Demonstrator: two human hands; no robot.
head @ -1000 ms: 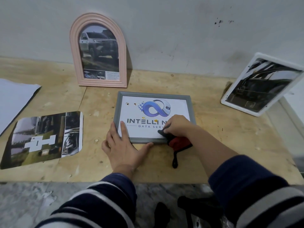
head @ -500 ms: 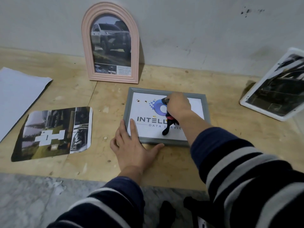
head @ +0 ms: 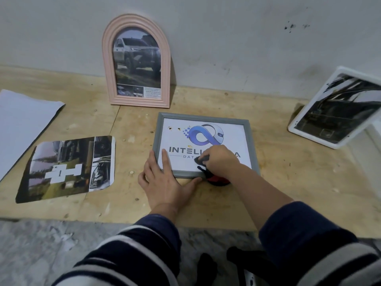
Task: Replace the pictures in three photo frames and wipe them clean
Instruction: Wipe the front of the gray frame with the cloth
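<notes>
Far left: a blank white sheet (head: 22,122) lies flat on the wooden table (head: 288,182). Beside it, a loose car print (head: 66,168) with rounded corners and a white cut-out shape, likely one of the pictures you pulled out.

Left of centre, against the wall: the pink arched frame (head: 136,60) stands upright with a truck photo inside. It looks finished, though you can't judge its cleanliness from here.

Centre: the grey frame (head: 204,145) lies flat, glass up, showing a logo print. Small brown-yellow specks sit near its top-left corner. Your left hand (head: 165,182) rests flat on the near-left corner, fingers straight and spread, pinning the frame. Your right hand (head: 220,159) has its fingers curled round a black-and-red cloth (head: 214,178), bunched at the near edge of the glass.

Right: the white frame (head: 338,108) leans tilted, holding a dark car photo.

Judgement: all three frames seem loaded. You're mid-wipe on the grey one; the specks remain, so work up toward that corner.
</notes>
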